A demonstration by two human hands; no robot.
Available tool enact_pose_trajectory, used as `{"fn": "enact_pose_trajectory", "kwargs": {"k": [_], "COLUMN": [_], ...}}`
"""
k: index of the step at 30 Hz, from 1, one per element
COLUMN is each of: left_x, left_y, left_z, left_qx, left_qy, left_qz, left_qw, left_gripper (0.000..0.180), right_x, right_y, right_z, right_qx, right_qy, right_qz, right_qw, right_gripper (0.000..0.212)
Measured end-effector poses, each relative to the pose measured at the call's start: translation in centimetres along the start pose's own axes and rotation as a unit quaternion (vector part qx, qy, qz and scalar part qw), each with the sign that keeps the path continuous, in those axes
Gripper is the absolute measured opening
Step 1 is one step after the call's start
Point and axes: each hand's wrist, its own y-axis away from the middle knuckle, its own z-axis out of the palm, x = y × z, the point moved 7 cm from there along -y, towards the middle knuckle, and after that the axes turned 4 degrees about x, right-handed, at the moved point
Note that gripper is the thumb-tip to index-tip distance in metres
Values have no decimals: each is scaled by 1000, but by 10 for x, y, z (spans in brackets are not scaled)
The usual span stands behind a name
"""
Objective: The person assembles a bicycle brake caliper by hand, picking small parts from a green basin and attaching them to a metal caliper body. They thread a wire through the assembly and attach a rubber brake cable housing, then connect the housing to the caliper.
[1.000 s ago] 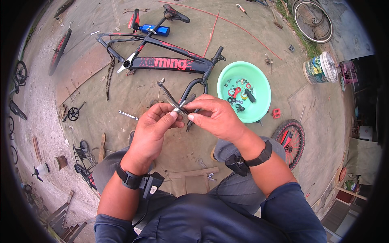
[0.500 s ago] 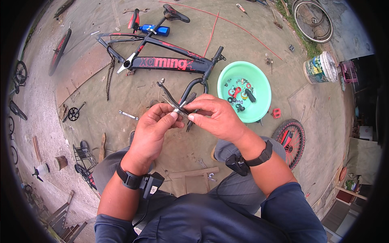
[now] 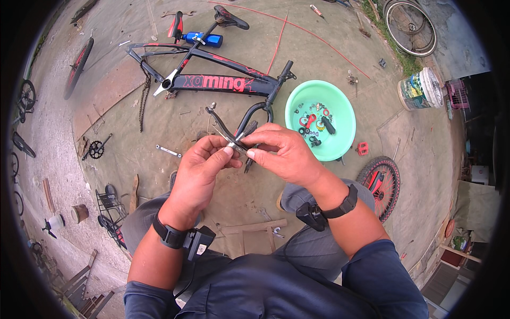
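Both my hands meet in front of the bicycle frame's fork (image 3: 257,108). My left hand (image 3: 204,162) pinches a slim, curved black and silver bicycle part (image 3: 223,127) between thumb and fingers; its silver tip points up and away. My right hand (image 3: 284,153) is closed on the near, dark end of the same part, fingertips close to the left ones. The exact kind of part is hard to tell, as fingers cover its near end. Beyond lies the black and red bicycle frame (image 3: 218,82) on its side, with its saddle (image 3: 230,17) attached.
Right of the frame stands a green basin (image 3: 348,133) holding several small parts. A wheel (image 3: 394,186) and a red pedal (image 3: 362,148) lie nearby. A crankset (image 3: 96,149), a wrench (image 3: 169,151), a hanging chain (image 3: 144,101) and a blue bottle (image 3: 210,40) are farther left. A bucket (image 3: 419,89) stands far right.
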Motion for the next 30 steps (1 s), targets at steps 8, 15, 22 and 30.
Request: {"fn": "enact_pose_trajectory", "kwargs": {"k": [8, 15, 22, 30], "left_x": [2, 1, 2, 2], "left_y": [0, 0, 0, 0], "left_z": [2, 2, 2, 2], "left_qx": [-6, -6, -4, -5], "left_qy": [7, 0, 5, 7], "left_qz": [8, 5, 13, 13], "left_qw": [1000, 1000, 1000, 1000], "left_gripper": [22, 22, 22, 23], "right_x": [1, 0, 0, -1], "right_y": [0, 0, 0, 1], "right_z": [0, -1, 0, 0], "right_qx": [4, 2, 5, 5], "right_qy": [-3, -2, 11, -4], "right_qz": [-9, -8, -12, -15], "right_qw": [1000, 1000, 1000, 1000], "right_gripper": [26, 25, 26, 26]}}
